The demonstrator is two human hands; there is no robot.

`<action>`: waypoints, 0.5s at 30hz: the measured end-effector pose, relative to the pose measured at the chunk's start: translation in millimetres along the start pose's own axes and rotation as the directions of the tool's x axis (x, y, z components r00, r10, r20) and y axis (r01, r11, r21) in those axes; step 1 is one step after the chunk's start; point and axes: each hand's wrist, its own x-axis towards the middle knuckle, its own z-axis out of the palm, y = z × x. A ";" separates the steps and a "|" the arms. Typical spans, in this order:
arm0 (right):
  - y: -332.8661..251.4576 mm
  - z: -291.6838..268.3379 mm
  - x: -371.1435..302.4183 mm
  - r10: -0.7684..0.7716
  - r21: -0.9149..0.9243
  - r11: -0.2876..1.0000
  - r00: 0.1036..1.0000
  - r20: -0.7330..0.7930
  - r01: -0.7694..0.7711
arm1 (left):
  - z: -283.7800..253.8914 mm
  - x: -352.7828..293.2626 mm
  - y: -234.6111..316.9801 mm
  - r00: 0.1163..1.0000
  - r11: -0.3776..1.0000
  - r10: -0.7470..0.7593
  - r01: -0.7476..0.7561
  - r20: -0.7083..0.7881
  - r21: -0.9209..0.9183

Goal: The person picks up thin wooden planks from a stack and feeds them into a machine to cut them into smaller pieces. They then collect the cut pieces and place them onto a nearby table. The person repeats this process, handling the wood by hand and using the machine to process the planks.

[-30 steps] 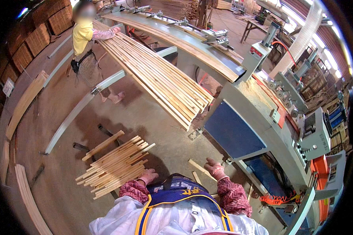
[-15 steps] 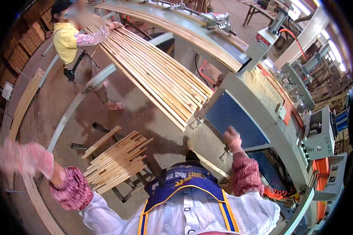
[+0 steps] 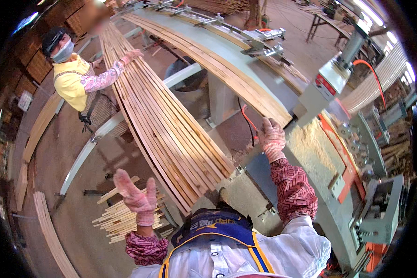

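Observation:
Both my hands wear pinkish work gloves. My left hand [image 3: 136, 197] is raised over the floor left of my body, fingers stretched, thumb apart, and nothing in it. My right hand [image 3: 271, 137] is at the near end of a wooden board [image 3: 245, 81] lying along the machine's edge, its fingers curled against that end. Between my hands a wide layer of long, thin wooden strips [image 3: 171, 129] runs away from me, near ends slightly uneven. At its far left side a co-worker [image 3: 74, 83] in a yellow top rests a hand on the strips.
The grey machine table [image 3: 197, 34] carries metal clamps [image 3: 266, 41]. A pneumatic cylinder unit [image 3: 326, 78] stands by my right hand, with sawdust [image 3: 310, 143] beside it. Short sticks [image 3: 125, 217] lie low on the left, near a curved-looking grey rail [image 3: 83, 160]. Longer boards [image 3: 55, 236] lie farther left.
My right hand has risen from beside the blue panel to the board's end. My left hand has come inward from the far left. The strips' near ends now appear closer to me.

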 end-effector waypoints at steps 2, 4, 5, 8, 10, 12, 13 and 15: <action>-8.7 3.9 31.5 -0.123 -0.185 0.976 0.991 -0.060 0.110 | 17.2 -15.4 1.0 0.996 0.996 -0.047 0.040 0.081 0.085; 6.2 36.6 62.2 -0.229 -0.458 0.873 0.970 -0.084 0.166 | 31.1 -20.6 4.0 0.995 0.996 -0.060 0.054 0.085 0.077; 21.5 52.5 82.1 -0.328 -0.532 0.824 0.929 -0.170 0.194 | 34.6 -19.7 10.3 0.995 0.995 -0.061 0.055 0.078 0.078; 10.4 57.9 123.7 -0.179 -0.356 0.906 0.971 0.161 0.227 | 43.0 -17.4 12.9 0.987 0.985 -0.132 0.120 0.094 0.120; 7.5 76.7 138.6 -0.199 -0.449 0.842 0.946 0.257 0.300 | 47.4 -10.8 16.6 0.983 0.987 -0.144 0.135 0.113 0.083; -16.9 81.3 123.9 -0.186 -0.325 0.906 0.944 0.272 0.271 | 55.5 -13.2 9.8 0.975 0.982 -0.187 0.182 0.119 0.050; -48.2 63.1 113.0 -0.113 -0.388 0.887 0.932 0.343 0.250 | 59.1 -14.9 5.9 0.968 0.977 -0.214 0.211 0.129 0.031; -60.3 70.7 103.3 0.011 -0.414 0.892 0.909 0.416 0.179 | 68.0 -6.3 10.0 0.968 0.976 -0.217 0.220 0.130 -0.009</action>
